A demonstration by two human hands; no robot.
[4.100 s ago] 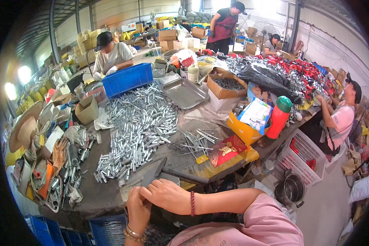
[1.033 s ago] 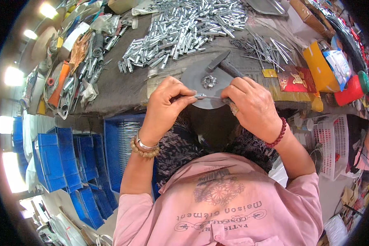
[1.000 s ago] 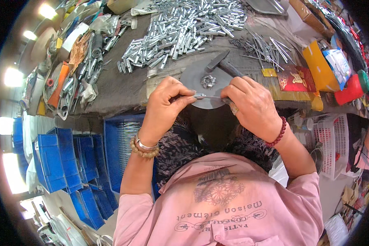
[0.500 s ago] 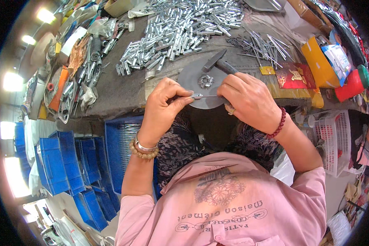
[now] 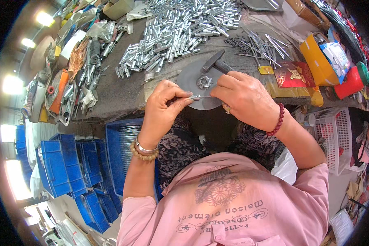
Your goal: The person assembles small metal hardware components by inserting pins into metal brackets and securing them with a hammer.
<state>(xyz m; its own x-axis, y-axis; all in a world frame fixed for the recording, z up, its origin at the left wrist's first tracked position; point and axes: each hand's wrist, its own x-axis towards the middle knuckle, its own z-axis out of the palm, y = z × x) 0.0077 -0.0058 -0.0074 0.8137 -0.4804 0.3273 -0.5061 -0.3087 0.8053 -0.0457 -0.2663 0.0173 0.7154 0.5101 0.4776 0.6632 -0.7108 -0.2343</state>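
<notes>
Thumb and fingertips of my left hand (image 5: pixel 165 102) pinch a small silver metal tube (image 5: pixel 196 97). From the right, my right hand (image 5: pixel 249 93) pinches a thin metal rod (image 5: pixel 206 96), whose far tip meets the tube's end; how deep it goes is too small to tell. Both hands are over the near edge of a round grey metal disc (image 5: pixel 186 78). On the disc sits a small lumpy silver metal piece (image 5: pixel 204 82). A hammer (image 5: pixel 213 61) lies at the disc's far side, its handle running toward my right knuckles, which hide its end.
A large pile of silver metal tubes (image 5: pixel 174 37) covers the back of the bench. Thin rods (image 5: pixel 266 47) and a red envelope (image 5: pixel 295 75) lie to the right, near a red jar (image 5: pixel 350 83). Tools crowd the left. Blue bins (image 5: pixel 55 164) stand below left, a white basket (image 5: pixel 334 139) below right.
My right hand has shifted slightly left, closer to the tube. The left hand keeps its pinch almost in place. The view has tilted a little.
</notes>
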